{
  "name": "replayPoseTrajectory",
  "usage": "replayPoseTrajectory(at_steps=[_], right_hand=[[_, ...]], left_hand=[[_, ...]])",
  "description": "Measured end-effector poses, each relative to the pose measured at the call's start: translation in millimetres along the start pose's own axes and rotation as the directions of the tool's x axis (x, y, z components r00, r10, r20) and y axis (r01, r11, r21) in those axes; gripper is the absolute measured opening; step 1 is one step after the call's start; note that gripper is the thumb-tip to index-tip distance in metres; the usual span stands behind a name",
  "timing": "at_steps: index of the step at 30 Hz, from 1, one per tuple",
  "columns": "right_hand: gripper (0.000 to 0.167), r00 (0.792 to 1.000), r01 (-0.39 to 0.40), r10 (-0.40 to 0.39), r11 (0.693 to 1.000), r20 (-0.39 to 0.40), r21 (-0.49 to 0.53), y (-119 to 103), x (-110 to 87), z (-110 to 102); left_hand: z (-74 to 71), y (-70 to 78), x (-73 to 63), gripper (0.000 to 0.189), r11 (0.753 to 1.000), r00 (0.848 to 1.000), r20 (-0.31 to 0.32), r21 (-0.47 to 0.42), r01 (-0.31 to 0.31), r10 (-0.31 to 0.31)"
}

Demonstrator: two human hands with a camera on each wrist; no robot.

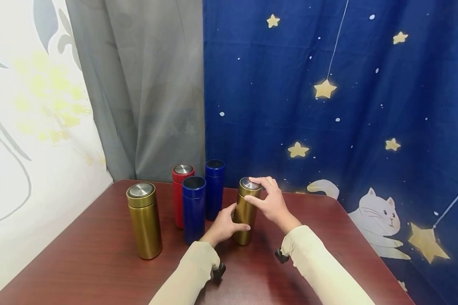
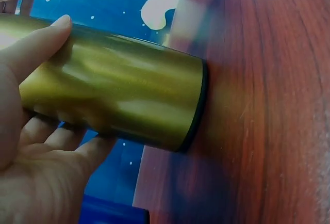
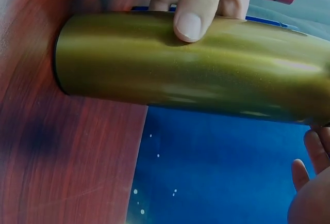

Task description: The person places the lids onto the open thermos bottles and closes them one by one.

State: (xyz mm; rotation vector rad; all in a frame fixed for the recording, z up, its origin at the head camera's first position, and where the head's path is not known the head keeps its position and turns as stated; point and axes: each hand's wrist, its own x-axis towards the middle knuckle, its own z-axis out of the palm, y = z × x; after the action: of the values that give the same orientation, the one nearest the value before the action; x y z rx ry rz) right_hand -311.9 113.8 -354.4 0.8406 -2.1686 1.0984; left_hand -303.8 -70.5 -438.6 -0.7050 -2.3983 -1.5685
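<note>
In the head view a gold thermos flask (image 1: 245, 212) stands upright on the table, right of the other flasks. My left hand (image 1: 224, 226) grips its lower body, thumb across the front and fingers round the far side; the left wrist view shows the same grip on the gold body (image 2: 134, 90). At the top, my right hand (image 1: 272, 203) holds the lid (image 1: 250, 184), with fingertips over its silver disc and the thumb against the side. Only part of the right hand (image 3: 317, 188) shows in the right wrist view, at the lid end.
Left of my hands stand two blue flasks (image 1: 194, 216) (image 1: 214, 190), a red flask (image 1: 178, 199) and another gold flask (image 1: 145, 228). All have lids on. The reddish-brown table (image 1: 99, 271) ends at a blue star-patterned curtain (image 1: 259, 106) and a grey curtain (image 1: 156, 84).
</note>
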Motion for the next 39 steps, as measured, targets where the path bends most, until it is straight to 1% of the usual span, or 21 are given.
replayPoseTrajectory(at_steps=[5,8,10,13,15,16,18,19,21,23,25,26,28,30,33,35,39], right_hand=[[0.054,0.997,0.026,-0.029,0.999,-0.071,-0.042,-2.3,0.4,7.0],[0.055,0.992,0.046,-0.058,0.994,-0.111,-0.103,-4.7,1.5,11.1],[0.056,0.99,0.046,-0.066,0.986,-0.123,-0.163,-7.1,2.3,12.6],[0.058,0.993,0.022,-0.052,0.964,-0.109,-0.266,-12.9,4.8,11.9],[0.059,0.997,0.001,-0.027,0.947,-0.078,-0.32,-17.2,7.0,9.8],[0.06,0.998,-0.008,-0.013,0.944,-0.06,-0.329,-19.4,8.1,8.4],[0.059,0.999,-0.033,0.027,0.951,-0.023,-0.309,-22.2,9.9,5.3],[0.059,0.999,-0.046,0.048,0.96,0.0,-0.277,-23.1,10.5,3.6],[0.058,0.995,-0.074,0.084,0.983,0.058,-0.168,-23.9,10.9,-0.4],[0.059,0.986,-0.101,0.105,0.994,0.133,-0.036,-23.2,11.3,-4.9],[0.06,0.971,-0.12,0.099,0.989,0.217,0.09,-21.5,11.9,-9.7],[0.06,0.964,-0.125,0.088,0.983,0.25,0.137,-20.1,12.0,-12.1],[0.057,0.955,-0.123,0.067,0.976,0.288,0.18,-16.6,12.3,-16.6],[0.053,0.954,-0.116,0.06,0.977,0.292,0.178,-13.5,11.6,-20.5],[0.052,0.961,-0.108,0.074,0.987,0.265,0.116,-11.2,9.9,-23.7],[0.052,0.968,-0.094,0.075,0.993,0.238,0.067,-10.3,9.0,-23.3],[0.052,0.987,-0.034,0.037,0.999,0.159,-0.023,-8.1,7.0,-18.3]], left_hand=[[0.8,-0.9,-2.1,0.066,1.0,1.0,-0.026,0.01,-0.017,0.017],[0.7,-1.3,-3.1,0.066,1.0,0.999,-0.04,0.01,-0.004,0.005],[0.6,-1.9,-3.6,0.065,1.0,0.999,-0.045,0.013,0.001,0.0],[0.2,-3.4,-3.6,0.064,1.0,0.999,-0.042,0.006,0.0,0.0],[-0.7,-4.1,-3.0,0.064,1.0,0.999,-0.039,-0.011,-0.01,0.01],[-1.2,-4.1,-2.8,0.064,1.0,0.999,-0.036,-0.02,-0.013,0.013],[-1.9,-5.1,-2.1,0.065,0.999,0.999,-0.028,-0.038,-0.019,0.018],[-2.3,-5.3,-1.9,0.065,0.999,1.0,-0.021,-0.048,-0.02,0.019],[-2.9,-5.7,-1.9,0.065,0.998,1.0,-0.005,-0.056,-0.017,0.017],[-3.6,-6.4,-1.7,0.064,0.998,1.0,0.01,-0.061,-0.007,0.008],[-3.9,-6.5,-2.0,0.064,0.998,1.0,0.016,-0.067,-0.001,0.002],[-4.0,-6.4,-2.2,0.064,0.998,1.0,0.016,-0.067,0.004,-0.003],[-3.5,-6.3,-2.4,0.064,0.998,1.0,0.017,-0.067,0.011,-0.01],[-2.5,-5.8,-2.8,0.064,0.998,1.0,0.023,-0.067,0.008,-0.007],[-1.3,-4.0,-3.7,0.064,0.998,1.0,0.028,-0.063,0.007,-0.005],[-0.9,-3.0,-4.2,0.064,0.998,1.0,0.026,-0.062,0.001,0.001],[-0.1,-1.4,-4.4,0.064,0.999,1.0,0.018,-0.05,-0.011,0.012]])
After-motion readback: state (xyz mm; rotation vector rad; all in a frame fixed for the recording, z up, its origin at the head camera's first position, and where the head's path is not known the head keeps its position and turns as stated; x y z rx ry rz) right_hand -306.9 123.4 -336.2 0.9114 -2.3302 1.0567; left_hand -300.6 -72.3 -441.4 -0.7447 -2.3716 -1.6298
